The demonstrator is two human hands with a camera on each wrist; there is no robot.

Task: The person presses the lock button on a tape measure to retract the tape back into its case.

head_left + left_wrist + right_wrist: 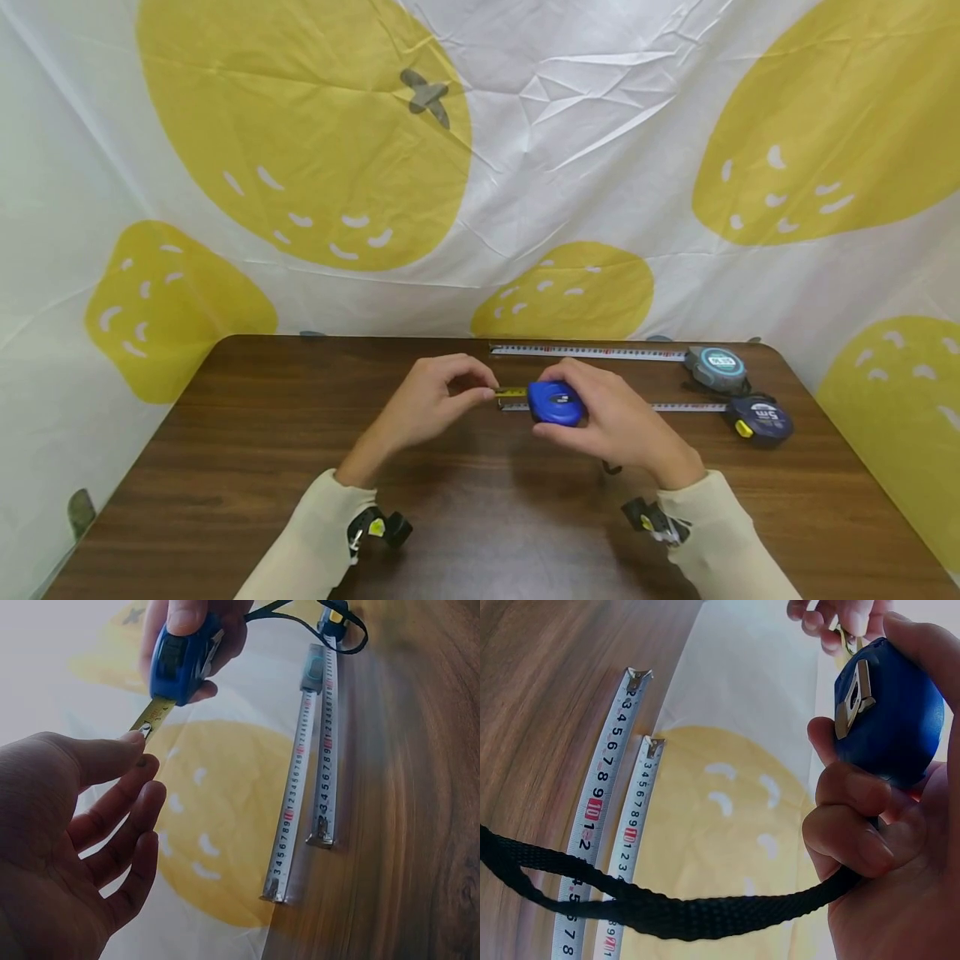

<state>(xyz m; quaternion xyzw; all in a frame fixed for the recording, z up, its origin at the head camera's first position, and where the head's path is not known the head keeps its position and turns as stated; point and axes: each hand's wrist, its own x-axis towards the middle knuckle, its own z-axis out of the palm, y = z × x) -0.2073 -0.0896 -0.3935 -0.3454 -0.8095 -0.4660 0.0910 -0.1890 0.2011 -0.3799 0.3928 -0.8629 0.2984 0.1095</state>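
Note:
My right hand [611, 408] grips a blue tape measure [555, 403] above the table. A short length of yellow blade [512, 392] sticks out of its left side. With thumb and forefinger, my left hand [435, 396] pinches the end of that blade, as the left wrist view also shows at the blade's metal hook [145, 730]. From the blue case hangs a black wrist strap [682, 915], and a belt clip [855, 697] is on its side.
Behind my right hand lie a grey tape measure [716, 369] and a dark blue tape measure [759, 419], their white blades drawn out leftward over the brown table [300, 433]. A fruit-patterned cloth [495, 167] hangs behind the table's back edge.

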